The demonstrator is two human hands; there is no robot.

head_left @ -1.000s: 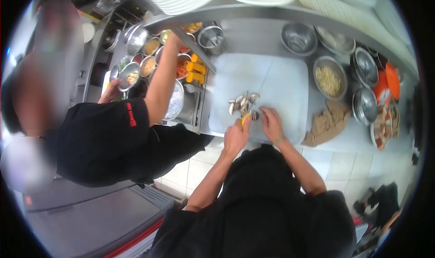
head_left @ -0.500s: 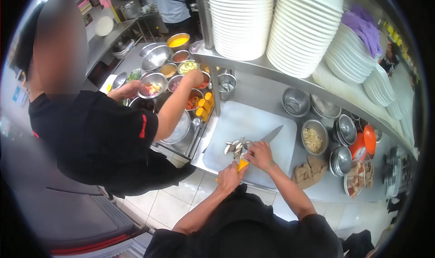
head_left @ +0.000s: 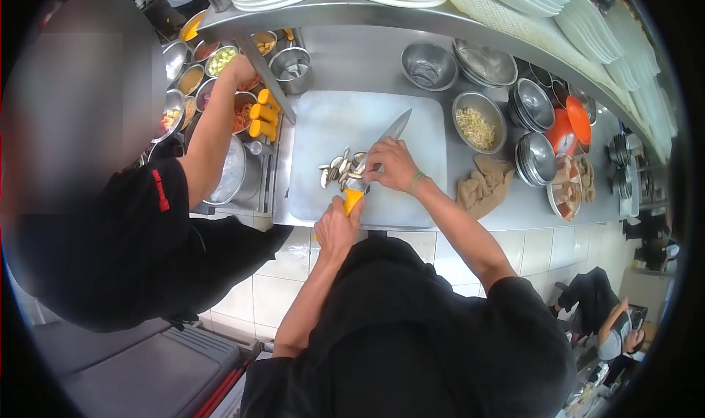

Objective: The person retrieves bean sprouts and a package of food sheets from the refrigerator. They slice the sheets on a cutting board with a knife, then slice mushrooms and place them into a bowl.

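Knife (head_left: 396,126) at the board (head_left: 316,120), blade pointing away, just beside mushroom slices (head_left: 341,170). L hand (head_left: 338,227) closed round its yellow handle (head_left: 353,200) — R hand (head_left: 389,166), fingers bent, over the blade's near end; can't tell if it grips. Tabletop (head_left: 360,62) right of board — cloth (head_left: 485,186), metal bowl (head_left: 493,109) w/ pale sprouts (head_left: 475,128).
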